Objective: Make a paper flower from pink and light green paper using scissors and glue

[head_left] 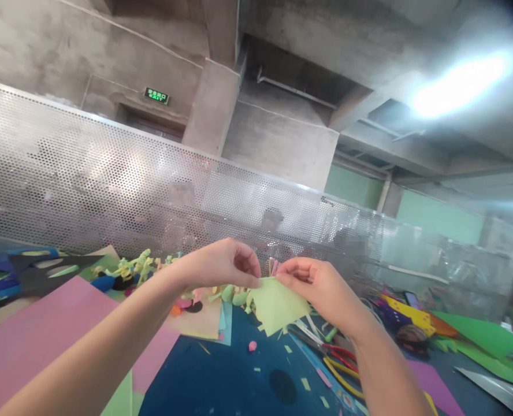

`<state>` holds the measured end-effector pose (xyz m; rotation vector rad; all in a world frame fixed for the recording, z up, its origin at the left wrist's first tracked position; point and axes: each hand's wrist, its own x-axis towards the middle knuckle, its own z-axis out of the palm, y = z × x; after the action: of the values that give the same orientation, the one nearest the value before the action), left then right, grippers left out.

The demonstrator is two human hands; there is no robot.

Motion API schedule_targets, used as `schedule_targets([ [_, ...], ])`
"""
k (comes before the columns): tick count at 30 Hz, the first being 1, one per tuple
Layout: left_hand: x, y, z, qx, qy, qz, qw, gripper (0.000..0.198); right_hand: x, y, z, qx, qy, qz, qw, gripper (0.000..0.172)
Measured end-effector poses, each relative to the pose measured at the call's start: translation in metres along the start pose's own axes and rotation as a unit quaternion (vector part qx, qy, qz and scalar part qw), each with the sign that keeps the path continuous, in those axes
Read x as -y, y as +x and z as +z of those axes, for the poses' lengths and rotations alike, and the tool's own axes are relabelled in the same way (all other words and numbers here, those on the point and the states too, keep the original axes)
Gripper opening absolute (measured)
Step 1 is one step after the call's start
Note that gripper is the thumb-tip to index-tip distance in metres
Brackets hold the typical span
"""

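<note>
A pale yellow-green sheet of paper [279, 306] hangs from my fingertips above the dark blue table [204, 375]. My left hand [226, 264] pinches its upper left edge between thumb and fingers. Close beside it, my right hand [311, 280] grips the upper right edge in the same way. The sheet's lower end comes to a slanted corner. Just behind the paper lie small green leaf-like pieces [234, 296], partly covered by it. Below on the table sit a small pink lump [252, 346] and several scattered green paper scraps.
Scissors with red handles [343, 355] and a yellow-handled tool [345, 378] lie by my right forearm. Pink sheets [61, 329] spread on the left. Green sheets [486, 335] and a purple sheet [434, 384] lie right. A perforated metal partition [109, 167] stands behind, with people beyond it.
</note>
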<state>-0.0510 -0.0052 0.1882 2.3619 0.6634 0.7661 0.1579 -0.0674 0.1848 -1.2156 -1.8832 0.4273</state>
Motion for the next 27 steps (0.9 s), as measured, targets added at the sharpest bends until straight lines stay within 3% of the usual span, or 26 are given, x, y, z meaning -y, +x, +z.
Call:
schedule_targets([
  [5, 0.003, -0.002, -0.006, 0.066, -0.128, -0.034, 0.989, 0.028, 0.0, -0.002, -0.001, -0.007, 0.006, 0.01, 1.0, 0.018],
  [10, 0.009, -0.002, -0.009, 0.073, -0.132, -0.031, 0.988, 0.021, -0.005, 0.0, -0.002, -0.018, 0.01, 0.01, 1.0, 0.018],
  [15, 0.013, 0.001, -0.006, 0.043, -0.097, -0.025, 0.994, 0.024, -0.004, 0.001, -0.002, -0.02, 0.01, 0.028, 0.999, 0.017],
  [19, 0.008, 0.001, -0.002, 0.004, -0.008, -0.013, 1.0, 0.024, -0.004, 0.001, -0.002, -0.013, 0.015, 0.034, 0.999, 0.016],
  [27, -0.005, 0.001, 0.011, -0.086, 0.134, 0.038, 0.986, 0.018, -0.01, 0.003, -0.005, -0.022, 0.033, 0.047, 0.998, 0.016],
])
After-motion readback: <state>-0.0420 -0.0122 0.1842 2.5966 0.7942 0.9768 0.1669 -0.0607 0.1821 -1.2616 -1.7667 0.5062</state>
